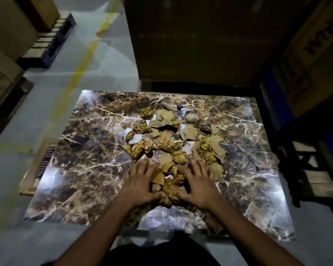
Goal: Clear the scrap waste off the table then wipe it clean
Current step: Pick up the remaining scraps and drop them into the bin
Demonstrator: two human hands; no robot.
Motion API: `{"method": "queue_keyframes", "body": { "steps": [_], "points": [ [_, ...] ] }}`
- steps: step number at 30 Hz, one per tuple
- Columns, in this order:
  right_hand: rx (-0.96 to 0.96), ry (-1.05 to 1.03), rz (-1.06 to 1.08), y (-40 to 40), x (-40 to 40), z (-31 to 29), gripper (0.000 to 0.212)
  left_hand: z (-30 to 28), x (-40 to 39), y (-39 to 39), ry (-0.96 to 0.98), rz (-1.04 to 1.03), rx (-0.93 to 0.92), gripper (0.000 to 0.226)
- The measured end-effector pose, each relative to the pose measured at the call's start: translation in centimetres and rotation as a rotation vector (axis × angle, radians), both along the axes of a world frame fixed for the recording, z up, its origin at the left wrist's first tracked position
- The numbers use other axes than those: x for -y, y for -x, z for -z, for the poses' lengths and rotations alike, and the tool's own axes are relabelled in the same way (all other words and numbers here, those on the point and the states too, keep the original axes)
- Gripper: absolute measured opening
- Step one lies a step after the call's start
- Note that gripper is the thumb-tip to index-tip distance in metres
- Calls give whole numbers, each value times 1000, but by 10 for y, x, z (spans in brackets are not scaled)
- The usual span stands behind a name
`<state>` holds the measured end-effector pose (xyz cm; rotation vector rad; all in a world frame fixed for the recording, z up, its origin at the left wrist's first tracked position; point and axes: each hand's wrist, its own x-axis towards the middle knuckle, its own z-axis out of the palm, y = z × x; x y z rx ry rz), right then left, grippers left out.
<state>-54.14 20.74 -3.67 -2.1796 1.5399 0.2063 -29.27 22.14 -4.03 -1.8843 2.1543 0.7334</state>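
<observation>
A brown marble-patterned table (81,169) carries a heap of scrap (169,143): crumpled gold foil wads, torn brown cardboard pieces and a few white paper bits. My left hand (142,181) lies palm down on the near left side of the heap, fingers spread. My right hand (198,181) lies the same way on the near right side. Between the two hands sits a clump of gold foil (169,191) and a cardboard piece (158,177), pressed from both sides. A blue-and-white wrapper (181,110) lies at the heap's far edge.
A large cardboard box (190,39) stands beyond the table's far edge. More boxes (311,45) and a dark wooden frame (311,169) stand at the right. A flat cardboard piece (38,166) lies on the floor at the table's left. Stacked pallets (46,41) are at the far left.
</observation>
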Motion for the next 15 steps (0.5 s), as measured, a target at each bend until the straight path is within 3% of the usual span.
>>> {"method": "queue_keyframes", "body": {
  "steps": [3,8,12,15],
  "points": [
    [54,19,-36,-9,-11,13,98,12,3,-2,-105,14,-27,115],
    [35,25,27,-33,-27,27,110,28,12,-10,-61,-4,-67,105],
    [41,69,165,-46,-33,43,102,34,10,-11,-6,-6,-96,90],
    [71,54,151,-58,-22,45,94,46,10,-14,75,-63,-269,76]
  ]
}}
